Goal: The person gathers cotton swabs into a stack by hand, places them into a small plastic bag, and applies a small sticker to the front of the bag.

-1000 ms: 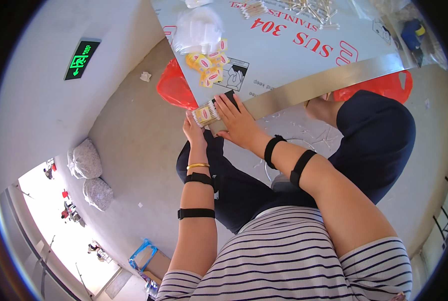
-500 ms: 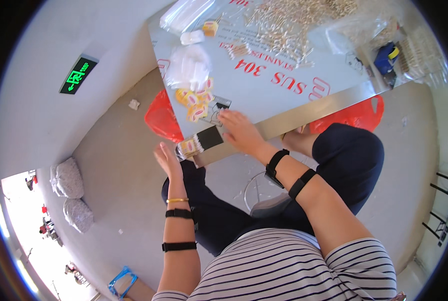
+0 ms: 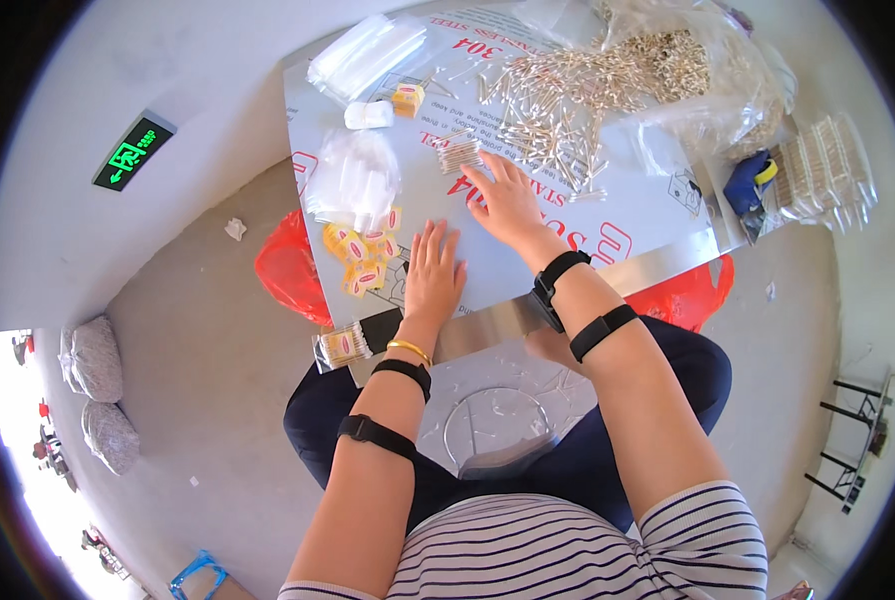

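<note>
My right hand (image 3: 507, 200) reaches over the sheet-covered table (image 3: 447, 215), thumb and fingers apart. Its fingertips are at the edge of a small, lined-up pile of cotton swabs (image 3: 457, 152); I cannot make out anything held. Nearer to me, my left hand (image 3: 432, 275) is low over the table's front part with its fingers stretched out and nothing in them. Beside that wrist, a filled clear bag of cotton swabs (image 3: 343, 346) with a yellow label juts past the near left corner. Several yellow printed labels (image 3: 362, 262) lie left of my left hand.
Loose cotton swabs (image 3: 557, 110) spread across the far side, by a large clear bag (image 3: 682, 65). Clear plastic sleeves (image 3: 367, 55) and a bag (image 3: 355, 180) lie left. Packed swab bags (image 3: 822, 175) and a blue tape dispenser (image 3: 747, 190) sit right. Red bags (image 3: 292, 270) hang below.
Both hands have moved away from the table's near left corner. My right hand went far onto the table to the small swab pile; my left came right, over the table. The filled bag stayed at the corner.
</note>
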`<state>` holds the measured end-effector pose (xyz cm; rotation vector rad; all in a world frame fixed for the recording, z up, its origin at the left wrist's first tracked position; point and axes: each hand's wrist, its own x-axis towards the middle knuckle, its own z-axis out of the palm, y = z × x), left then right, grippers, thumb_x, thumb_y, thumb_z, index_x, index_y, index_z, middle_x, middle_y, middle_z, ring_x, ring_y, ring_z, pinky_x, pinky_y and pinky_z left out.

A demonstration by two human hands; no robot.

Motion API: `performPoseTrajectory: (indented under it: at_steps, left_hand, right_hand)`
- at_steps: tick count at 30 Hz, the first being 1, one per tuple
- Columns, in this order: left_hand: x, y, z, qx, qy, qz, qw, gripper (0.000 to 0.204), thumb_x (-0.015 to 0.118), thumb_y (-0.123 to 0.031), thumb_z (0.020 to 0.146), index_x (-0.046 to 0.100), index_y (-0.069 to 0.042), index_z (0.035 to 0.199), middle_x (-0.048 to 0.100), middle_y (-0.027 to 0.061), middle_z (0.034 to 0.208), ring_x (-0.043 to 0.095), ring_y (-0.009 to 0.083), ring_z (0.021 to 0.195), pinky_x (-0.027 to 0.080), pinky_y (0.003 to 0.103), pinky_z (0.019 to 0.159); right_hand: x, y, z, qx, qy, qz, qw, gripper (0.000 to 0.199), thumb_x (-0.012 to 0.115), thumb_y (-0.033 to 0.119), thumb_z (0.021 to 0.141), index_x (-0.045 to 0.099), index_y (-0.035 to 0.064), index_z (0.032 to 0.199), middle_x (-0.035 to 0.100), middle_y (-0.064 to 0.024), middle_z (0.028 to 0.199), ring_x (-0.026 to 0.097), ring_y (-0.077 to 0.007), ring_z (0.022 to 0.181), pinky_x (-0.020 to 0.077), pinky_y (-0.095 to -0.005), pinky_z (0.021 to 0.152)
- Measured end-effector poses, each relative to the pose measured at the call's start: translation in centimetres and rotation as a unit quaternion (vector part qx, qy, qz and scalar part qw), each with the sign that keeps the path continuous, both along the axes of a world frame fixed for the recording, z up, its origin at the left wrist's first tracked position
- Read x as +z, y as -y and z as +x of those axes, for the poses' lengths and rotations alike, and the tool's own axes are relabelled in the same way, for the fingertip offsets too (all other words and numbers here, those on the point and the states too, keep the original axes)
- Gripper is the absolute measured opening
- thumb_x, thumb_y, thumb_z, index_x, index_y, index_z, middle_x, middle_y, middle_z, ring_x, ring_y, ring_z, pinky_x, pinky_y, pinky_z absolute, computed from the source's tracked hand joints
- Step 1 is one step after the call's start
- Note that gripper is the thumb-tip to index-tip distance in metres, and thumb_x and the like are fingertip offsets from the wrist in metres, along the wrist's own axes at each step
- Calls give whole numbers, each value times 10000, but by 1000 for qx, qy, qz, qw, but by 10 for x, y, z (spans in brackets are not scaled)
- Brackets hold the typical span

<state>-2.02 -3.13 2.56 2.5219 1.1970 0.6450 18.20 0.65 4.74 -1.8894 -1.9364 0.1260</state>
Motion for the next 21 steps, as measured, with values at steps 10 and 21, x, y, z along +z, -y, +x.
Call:
performPoseTrajectory:
  at_steps: [10, 21]
  left_hand:
    - [2, -3, 0, 8, -16, -37, 999, 536, 624, -198, 922, 543, -77, 1438, 450, 149, 1576, 373, 356, 1513, 278, 519, 1280]
    - [-1, -4, 1, 11, -21, -32, 999, 551, 629, -188, 892, 548, -81, 1427, 456, 138, 1570, 387, 350, 1503, 294, 520, 1275]
  right_hand:
    - [-20, -17, 12, 57, 22, 34, 998, 494, 726, 233, 914, 641, 183, 1398, 471, -127, 1562, 437, -359, 1446, 356, -522, 1210]
    - [-8, -40, 16, 72, -24, 38, 996, 404, 734, 206, 906, 691, 150, 1304, 523, -113, 1483, 450, -352, 1425, 375, -506, 1183]
